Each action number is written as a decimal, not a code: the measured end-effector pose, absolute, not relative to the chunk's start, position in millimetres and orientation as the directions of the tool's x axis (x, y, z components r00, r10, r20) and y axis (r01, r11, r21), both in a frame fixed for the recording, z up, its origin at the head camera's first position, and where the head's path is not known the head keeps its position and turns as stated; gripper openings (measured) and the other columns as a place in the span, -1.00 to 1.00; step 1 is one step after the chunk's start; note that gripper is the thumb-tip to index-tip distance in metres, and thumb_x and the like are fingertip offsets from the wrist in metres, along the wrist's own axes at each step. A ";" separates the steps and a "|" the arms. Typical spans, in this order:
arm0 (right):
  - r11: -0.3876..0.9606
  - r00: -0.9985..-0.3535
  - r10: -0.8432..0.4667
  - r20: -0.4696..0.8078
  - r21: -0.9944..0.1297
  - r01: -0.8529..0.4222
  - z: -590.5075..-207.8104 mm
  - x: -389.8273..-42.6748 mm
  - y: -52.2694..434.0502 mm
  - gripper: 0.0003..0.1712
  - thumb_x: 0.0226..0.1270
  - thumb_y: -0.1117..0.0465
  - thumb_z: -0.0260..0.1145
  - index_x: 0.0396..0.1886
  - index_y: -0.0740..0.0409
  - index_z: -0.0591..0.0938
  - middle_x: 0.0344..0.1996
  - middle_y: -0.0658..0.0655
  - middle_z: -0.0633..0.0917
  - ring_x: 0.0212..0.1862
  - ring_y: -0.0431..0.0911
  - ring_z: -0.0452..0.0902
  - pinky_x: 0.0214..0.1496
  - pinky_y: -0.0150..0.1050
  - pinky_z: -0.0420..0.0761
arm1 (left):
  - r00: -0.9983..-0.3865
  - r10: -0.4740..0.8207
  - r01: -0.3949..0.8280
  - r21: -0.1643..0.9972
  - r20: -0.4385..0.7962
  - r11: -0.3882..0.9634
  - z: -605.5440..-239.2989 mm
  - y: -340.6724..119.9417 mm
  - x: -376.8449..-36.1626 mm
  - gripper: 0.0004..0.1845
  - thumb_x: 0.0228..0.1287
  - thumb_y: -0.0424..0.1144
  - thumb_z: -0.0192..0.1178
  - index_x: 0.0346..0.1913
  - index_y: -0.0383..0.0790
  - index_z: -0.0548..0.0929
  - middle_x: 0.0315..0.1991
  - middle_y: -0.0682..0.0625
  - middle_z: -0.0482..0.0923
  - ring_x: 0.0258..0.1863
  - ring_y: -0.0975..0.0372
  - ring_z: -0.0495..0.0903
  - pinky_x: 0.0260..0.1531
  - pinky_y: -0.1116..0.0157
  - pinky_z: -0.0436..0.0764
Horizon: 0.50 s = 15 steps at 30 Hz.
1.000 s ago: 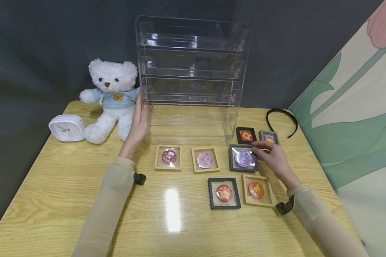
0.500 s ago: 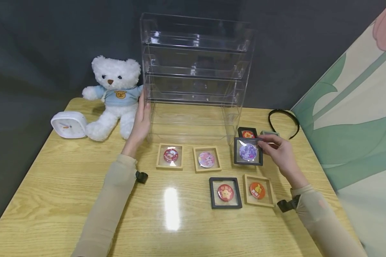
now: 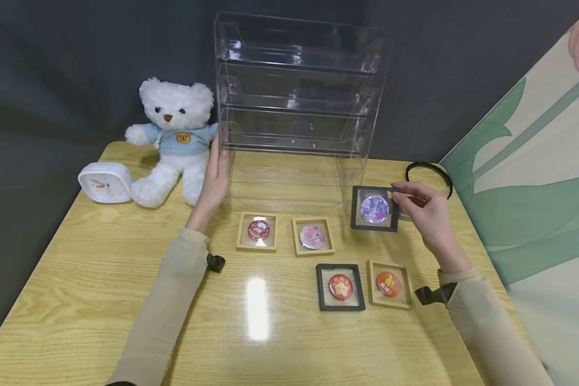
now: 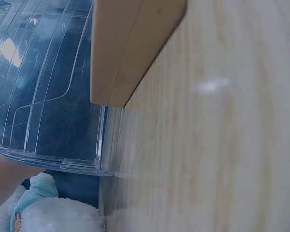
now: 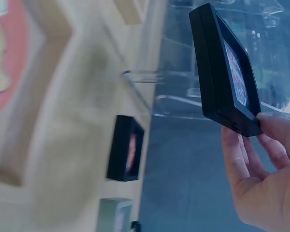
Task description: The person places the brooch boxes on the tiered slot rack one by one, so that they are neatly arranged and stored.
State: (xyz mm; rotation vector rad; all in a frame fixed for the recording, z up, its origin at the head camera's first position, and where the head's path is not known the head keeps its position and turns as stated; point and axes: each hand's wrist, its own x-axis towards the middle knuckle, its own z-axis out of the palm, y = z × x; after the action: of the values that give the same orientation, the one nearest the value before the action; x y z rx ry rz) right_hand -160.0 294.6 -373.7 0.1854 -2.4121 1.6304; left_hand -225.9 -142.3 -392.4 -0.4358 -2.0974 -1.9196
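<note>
Item: black-framed badge (image 3: 375, 209), held above the table (image 3: 198, 321); on my feed the right hand (image 3: 427, 214) pinched its edge (presumably sparing its face). Item: clear rack (image 3: 296, 111); left hand (image 3: 213, 182), fingers straight, lay against its side, likely to steady it.

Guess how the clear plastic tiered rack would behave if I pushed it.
The clear plastic rack is probably stiff: its edges run straight. It may tip fairly easily, standing tall on thin walls, though the person's left hand against its side could steady it.
</note>
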 end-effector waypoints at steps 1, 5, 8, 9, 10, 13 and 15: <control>0.371 -0.964 0.022 0.265 -0.898 -0.238 -370.3 -161.1 292.8 -0.68 0.52 0.42 0.38 0.14 0.57 0.67 -0.07 -0.11 0.77 -0.16 -0.36 0.74 -0.21 -0.53 0.71 | -0.920 0.041 0.392 0.917 0.389 0.081 -391.7 -142.0 -225.7 -0.38 0.75 -0.43 -0.37 0.72 -0.42 -0.18 0.75 -0.24 -0.26 0.72 0.00 -0.23 0.63 0.34 -0.15; 0.362 -0.952 0.036 0.304 -0.892 -0.272 -356.0 -166.0 285.2 -0.70 0.51 0.44 0.38 0.14 0.53 0.70 -0.09 -0.10 0.77 -0.18 -0.33 0.75 -0.20 -0.54 0.71 | -0.927 0.034 0.376 0.921 0.375 0.099 -391.0 -141.0 -223.5 -0.38 0.75 -0.43 -0.37 0.72 -0.42 -0.18 0.75 -0.24 -0.25 0.72 0.01 -0.22 0.63 0.35 -0.16; 0.403 -0.941 0.058 0.334 -0.870 -0.284 -343.7 -171.4 277.7 -0.69 0.51 0.40 0.40 0.16 0.45 0.73 -0.15 -0.13 0.76 -0.16 -0.32 0.75 -0.15 -0.52 0.72 | -0.926 0.026 0.377 0.919 0.377 0.112 -391.0 -140.2 -221.4 -0.39 0.74 -0.44 -0.38 0.72 -0.43 -0.17 0.74 -0.25 -0.23 0.72 0.00 -0.21 0.63 0.35 -0.16; 0.415 -0.937 0.066 0.344 -0.863 -0.288 -339.4 -173.9 275.3 -0.70 0.52 0.39 0.40 0.17 0.40 0.74 -0.16 -0.14 0.76 -0.17 -0.31 0.74 -0.14 -0.51 0.72 | -0.923 0.021 0.383 0.917 0.383 0.113 -390.8 -139.8 -220.7 -0.39 0.74 -0.45 -0.38 0.71 -0.44 -0.16 0.74 -0.27 -0.23 0.72 -0.01 -0.20 0.63 0.34 -0.16; 0.429 -0.933 0.072 0.352 -0.856 -0.290 -334.7 -176.4 272.5 -0.70 0.52 0.37 0.40 0.18 0.36 0.75 -0.15 -0.14 0.76 -0.16 -0.31 0.73 -0.14 -0.52 0.72 | -0.921 0.016 0.389 0.914 0.390 0.113 -390.7 -139.4 -220.2 -0.39 0.74 -0.45 -0.37 0.71 -0.45 -0.16 0.74 -0.28 -0.22 0.72 -0.02 -0.20 0.64 0.34 -0.16; 0.435 -0.928 0.087 0.361 -0.852 -0.291 -319.7 -184.8 262.6 -0.69 0.54 0.29 0.41 0.19 0.24 0.78 -0.15 -0.11 0.76 -0.13 -0.26 0.72 -0.11 -0.51 0.72 | -0.912 0.008 0.409 0.907 0.410 0.100 -390.5 -138.2 -220.0 -0.39 0.73 -0.46 -0.37 0.70 -0.48 -0.14 0.73 -0.32 -0.19 0.71 -0.03 -0.18 0.64 0.34 -0.14; 0.428 -0.927 0.086 0.365 -0.854 -0.296 -310.3 -190.6 255.8 -0.70 0.54 0.24 0.42 0.19 0.15 0.79 -0.13 -0.10 0.76 -0.11 -0.24 0.71 -0.09 -0.51 0.71 | -0.908 0.007 0.419 0.904 0.420 0.091 -390.5 -137.6 -220.6 -0.39 0.73 -0.46 -0.37 0.70 -0.49 -0.14 0.72 -0.33 -0.19 0.71 -0.04 -0.16 0.64 0.35 -0.13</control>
State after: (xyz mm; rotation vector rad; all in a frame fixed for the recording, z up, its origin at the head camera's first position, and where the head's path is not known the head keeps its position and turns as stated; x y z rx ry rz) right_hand -190.6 255.8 -310.3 0.1795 -2.3325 1.5007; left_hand -220.6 -137.6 -390.5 -0.4218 -2.0658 -1.8837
